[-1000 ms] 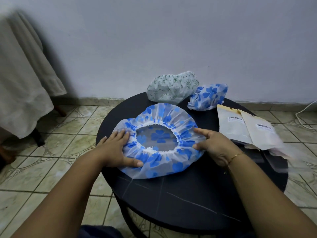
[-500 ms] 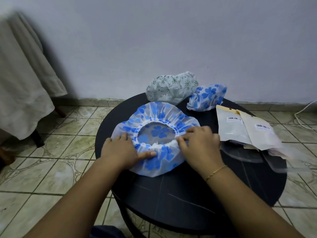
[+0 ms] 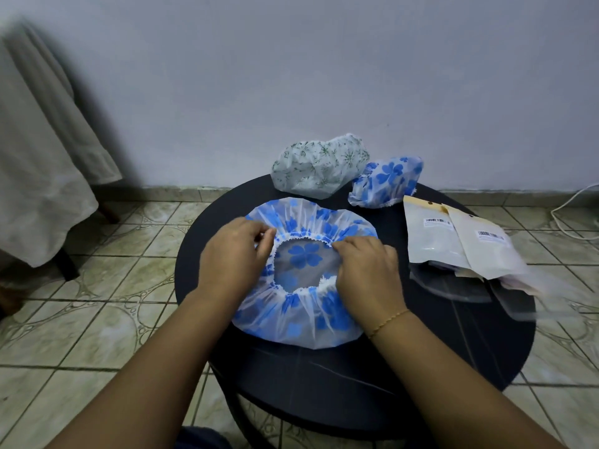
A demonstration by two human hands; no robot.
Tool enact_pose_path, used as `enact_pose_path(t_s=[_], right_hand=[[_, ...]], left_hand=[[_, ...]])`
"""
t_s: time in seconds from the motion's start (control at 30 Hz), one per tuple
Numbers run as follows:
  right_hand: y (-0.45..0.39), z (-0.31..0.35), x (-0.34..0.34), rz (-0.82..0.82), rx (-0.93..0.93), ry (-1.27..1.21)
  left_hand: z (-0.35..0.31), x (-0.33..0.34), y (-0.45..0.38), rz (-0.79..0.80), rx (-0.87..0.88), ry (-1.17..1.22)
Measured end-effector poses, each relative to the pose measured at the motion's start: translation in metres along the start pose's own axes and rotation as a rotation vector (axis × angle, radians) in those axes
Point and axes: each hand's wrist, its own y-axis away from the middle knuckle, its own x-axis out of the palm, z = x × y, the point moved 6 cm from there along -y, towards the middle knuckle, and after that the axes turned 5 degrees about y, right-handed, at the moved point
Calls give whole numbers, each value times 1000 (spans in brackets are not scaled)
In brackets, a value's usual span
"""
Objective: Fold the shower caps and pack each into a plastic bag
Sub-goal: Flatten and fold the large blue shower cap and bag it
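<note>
On the round table (image 3: pixel 324 384), the left hand (image 3: pixel 231 254) and right hand (image 3: pixel 366 273) pinched opposite sides of the flat blue cap (image 3: pixel 298 315) at its elastic rim, fingers curled, with the bags (image 3: pixel 453 244) lying at right, contents indiscernible.

We find the spread shower cap (image 3: pixel 301 306) lying on the round table (image 3: pixel 340 377) near its middle, with our left hand (image 3: pixel 231 257) on the cap's left rim and our right hand (image 3: pixel 366 273) on its right rim. Behind the cap sit two bunched caps, one (image 3: pixel 319 165) straight behind and the other (image 3: pixel 387 181) behind and to the right. Right of the cap lie the plastic bags (image 3: pixel 460 244), overlapping and reaching past the table's right edge.
</note>
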Motion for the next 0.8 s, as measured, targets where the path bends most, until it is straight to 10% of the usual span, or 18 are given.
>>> enact_pose_path(t_s=[0.27, 0.6, 0.8], right_hand=[[16, -26, 59, 609, 124, 13], [5, -30, 38, 512, -51, -215], [-1, -43, 23, 394, 185, -237]], left_hand=[[42, 80, 19, 757, -24, -192], [46, 40, 18, 736, -162, -408], [26, 20, 25, 716, -245, -582]])
